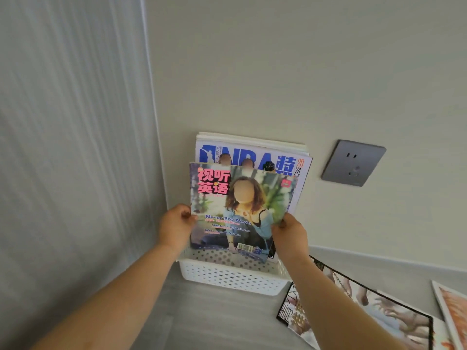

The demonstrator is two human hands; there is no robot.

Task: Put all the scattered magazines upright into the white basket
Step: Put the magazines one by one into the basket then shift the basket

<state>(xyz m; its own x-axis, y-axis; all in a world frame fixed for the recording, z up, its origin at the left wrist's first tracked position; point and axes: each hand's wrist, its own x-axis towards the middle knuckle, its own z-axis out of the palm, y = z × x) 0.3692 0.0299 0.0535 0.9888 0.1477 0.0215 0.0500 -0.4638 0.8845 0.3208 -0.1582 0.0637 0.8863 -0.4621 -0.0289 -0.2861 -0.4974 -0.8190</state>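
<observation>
A white perforated basket stands on the floor against the wall. Upright inside it, leaning on the wall, is a stack of magazines with a blue-lettered NBA magazine at the front. I hold a magazine with pink Chinese title and a woman on its cover upright over the basket, its lower edge inside the rim. My left hand grips its left edge and my right hand grips its right edge.
A black-bordered magazine lies flat on the grey floor right of the basket, partly under my right forearm. Another with an orange cover lies at the right edge. A grey wall socket sits right of the stack. A curtain hangs at left.
</observation>
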